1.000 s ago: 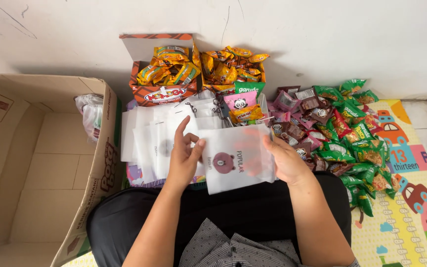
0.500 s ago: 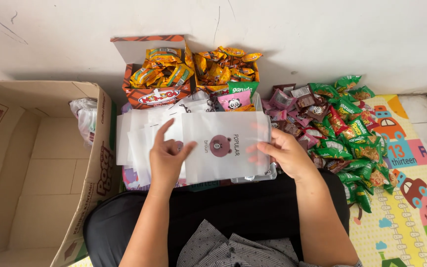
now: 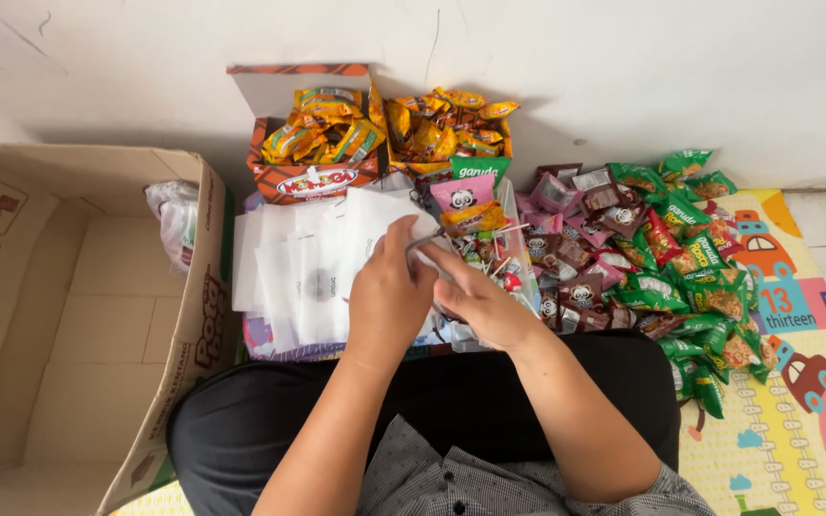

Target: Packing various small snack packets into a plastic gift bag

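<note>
The left hand and right hand cover whatever they pinch, while the cardboard box runs off the left edge.

Two hands, two open snack boxes, one large cardboard carton, one stack of white bags.

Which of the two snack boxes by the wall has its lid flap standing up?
The left snack box, orange with a white flap raised; the right snack box shows none.

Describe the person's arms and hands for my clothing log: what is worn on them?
Both forearms are bare. The left hand and right hand show no gloves; no rings or watch show. A grey patterned buttoned shirt shows below.
</note>
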